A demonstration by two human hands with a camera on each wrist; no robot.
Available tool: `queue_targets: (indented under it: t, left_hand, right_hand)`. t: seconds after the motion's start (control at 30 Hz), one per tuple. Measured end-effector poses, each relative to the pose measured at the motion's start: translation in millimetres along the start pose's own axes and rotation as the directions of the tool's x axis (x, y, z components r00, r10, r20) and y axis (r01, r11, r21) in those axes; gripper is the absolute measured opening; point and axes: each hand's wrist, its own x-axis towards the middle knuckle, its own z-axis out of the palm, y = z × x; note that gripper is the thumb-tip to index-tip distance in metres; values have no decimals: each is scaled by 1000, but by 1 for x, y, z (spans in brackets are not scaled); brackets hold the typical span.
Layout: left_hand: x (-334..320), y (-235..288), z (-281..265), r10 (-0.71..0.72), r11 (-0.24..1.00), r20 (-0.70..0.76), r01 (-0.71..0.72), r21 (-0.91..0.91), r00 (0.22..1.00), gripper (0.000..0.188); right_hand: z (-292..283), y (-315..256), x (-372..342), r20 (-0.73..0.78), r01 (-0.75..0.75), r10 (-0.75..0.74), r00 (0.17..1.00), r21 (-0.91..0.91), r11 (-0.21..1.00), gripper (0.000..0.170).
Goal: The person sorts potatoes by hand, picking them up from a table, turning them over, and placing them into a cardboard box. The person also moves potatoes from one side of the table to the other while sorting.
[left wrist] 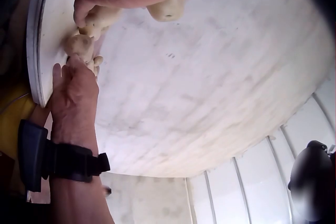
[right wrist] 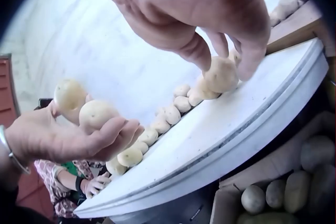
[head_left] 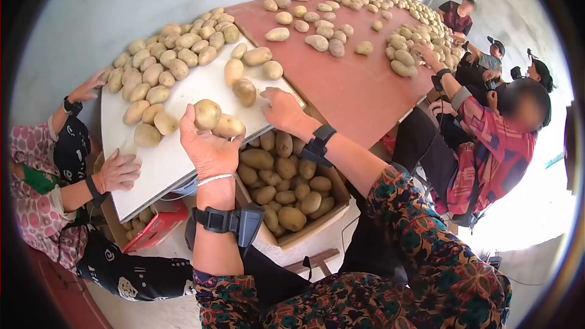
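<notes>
Two potatoes (head_left: 207, 114) rest in my left hand (head_left: 210, 151), palm up above the white board (head_left: 140, 173), its fingers curled around them. The right wrist view shows the same pair of potatoes (right wrist: 98, 115) side by side. My right hand (head_left: 285, 111) reaches over the board's right part, thumb and fingers spread. Just beyond its fingertips lies a darker potato (head_left: 245, 92); in the right wrist view the fingers overlap this potato (right wrist: 220, 75) on both sides. Other potatoes (head_left: 233, 72) lie close behind it.
A heap of potatoes (head_left: 177, 55) covers the board's back left. Below its front edge stands a cardboard box (head_left: 341, 198) of potatoes. Another person's hand (head_left: 119, 172) rests at the board's left edge. More people sit right, along a red-brown table (head_left: 341, 94) bearing potatoes.
</notes>
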Motion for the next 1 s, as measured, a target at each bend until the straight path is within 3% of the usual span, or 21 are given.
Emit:
queue_targets:
  t: [0.07,0.2,0.27,0.43,0.5,0.53,0.6,0.7,0.77,0.8,0.87,0.9,0.97,1.0]
  left_hand:
    - [-1,-1,2,-5,1000,6,4,6,1000,57]
    - [0,-2,-1,11,1000,-2,-11,2,1000,56]
    - [0,-2,1,24,1000,-10,-24,-3,1000,56]
    - [2,-1,4,11,1000,-55,-12,-13,998,52]
    - [4,-3,6,0,1000,-62,-1,-15,998,50]
    - [7,-4,7,-5,1000,-59,5,-13,998,50]
    - [11,-7,4,-4,1000,-34,4,-14,999,48]
    - [15,-10,3,-49,999,28,50,-22,998,47]
    - [14,-16,10,-92,995,-8,91,-28,996,50]
    - [9,-19,16,-101,995,-16,102,24,995,53]
    - [9,-30,20,-153,987,62,155,-30,986,53]
    - [7,-35,19,-177,984,115,179,-3,977,54]
    - [5,-41,19,-204,979,175,203,24,963,54]
    - [4,-44,20,-218,974,191,226,-18,957,54]
  right_hand:
    - [5,-2,-3,-145,107,-143,979,-231,967,32]
    - [13,-21,-3,-189,247,-294,937,-234,940,33]
    - [16,-29,1,31,384,-401,915,-366,848,46]
    - [23,-14,33,47,373,-417,908,-545,751,37]
    - [22,-8,43,45,232,-251,967,-563,793,19]
    - [21,-5,47,41,226,-246,968,-565,794,19]
    - [20,2,51,-77,22,-52,996,-340,940,15]
    - [21,1,45,-51,-87,85,995,-41,995,15]
    - [10,1,29,-52,142,-135,989,180,973,28]
    - [-11,-13,13,-5,142,-146,989,279,950,35]
    - [-29,-25,-11,29,131,-152,988,367,921,40]
    - [-39,-28,-19,14,124,-137,990,350,929,40]
    - [-55,-33,-32,231,122,-166,959,192,974,45]
    - [-59,-33,-36,225,119,-159,961,182,976,45]
